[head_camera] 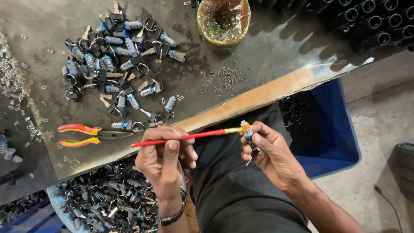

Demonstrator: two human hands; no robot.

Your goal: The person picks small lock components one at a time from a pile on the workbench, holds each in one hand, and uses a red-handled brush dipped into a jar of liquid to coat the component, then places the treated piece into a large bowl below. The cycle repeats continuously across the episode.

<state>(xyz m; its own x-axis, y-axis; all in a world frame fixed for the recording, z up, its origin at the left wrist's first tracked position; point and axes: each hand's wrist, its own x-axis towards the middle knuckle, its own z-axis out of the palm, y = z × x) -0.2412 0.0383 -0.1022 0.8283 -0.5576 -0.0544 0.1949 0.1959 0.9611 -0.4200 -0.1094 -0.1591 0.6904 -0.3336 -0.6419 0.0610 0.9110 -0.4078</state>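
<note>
My left hand (163,159) pinches a thin red-handled brush (189,136), held level with its yellowish tip touching a small lock cylinder (247,131). My right hand (269,153) grips that cylinder, with a key and ring (253,154) hanging below my fingers. Both hands hover over my dark trousers (235,185), just off the near edge of the worktop (258,60). A wristwatch sits on my left wrist.
A pile of lock cylinders with keys (116,64) lies on the worktop. Red and yellow pliers (88,134) rest near its edge. A tub of yellowish grease (223,20) stands at the back. Small pins (224,80) are scattered. A basin of locks (108,198) and a blue crate (332,129) stand below.
</note>
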